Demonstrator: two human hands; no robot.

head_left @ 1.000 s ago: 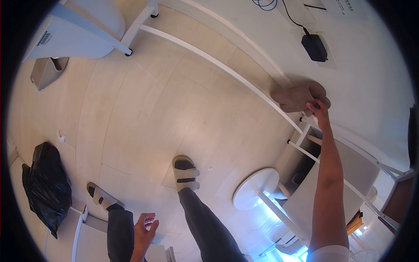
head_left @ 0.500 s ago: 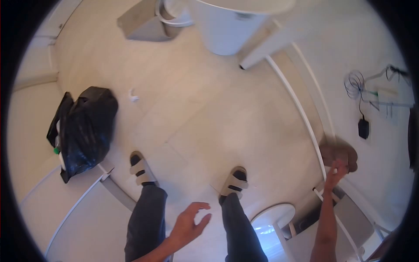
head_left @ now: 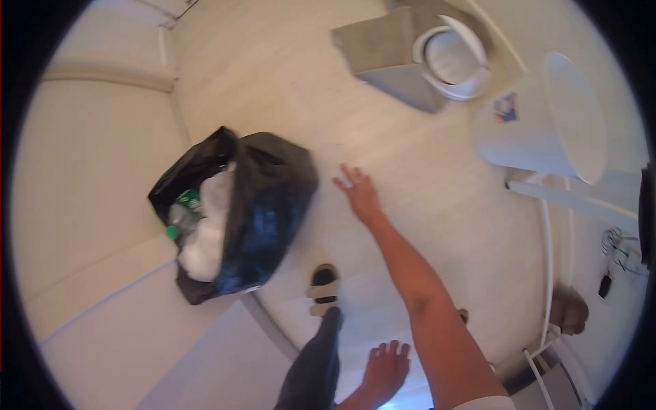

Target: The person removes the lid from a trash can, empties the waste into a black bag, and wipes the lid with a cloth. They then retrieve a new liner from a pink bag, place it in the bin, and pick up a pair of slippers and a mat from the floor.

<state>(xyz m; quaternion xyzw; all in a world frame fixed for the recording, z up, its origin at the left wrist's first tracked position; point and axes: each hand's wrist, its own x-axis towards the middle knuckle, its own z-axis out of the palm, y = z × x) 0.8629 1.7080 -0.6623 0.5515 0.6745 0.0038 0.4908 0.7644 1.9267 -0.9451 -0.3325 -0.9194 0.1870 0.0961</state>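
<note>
My right hand point(head_left: 359, 195) reaches out low over the pale floor point(head_left: 424, 191), fingers spread and nothing visible in them. Just left of it stands a black plastic bag point(head_left: 277, 198), its mouth open to the left. Inside show a clear bottle point(head_left: 183, 217) with a green cap and label, and crumpled white stuff point(head_left: 205, 249). Near the bottom edge, my left hand point(head_left: 386, 369) hangs beside my leg, fingers apart and holding nothing visible. The small white scrap seen on the floor earlier cannot be made out now.
A grey bin point(head_left: 383, 44) with a round white lid point(head_left: 454, 61) lies at the top. Right of it is a white bucket point(head_left: 519, 130), by a white table leg point(head_left: 567, 195). A cable with a black adapter point(head_left: 605, 285) hangs at far right. My shoe point(head_left: 324, 287) is below the bag.
My view has swung left, so the bag and bins sit further right. My right hand has left the brown object at the right and stretched out towards the floor by the bag.
</note>
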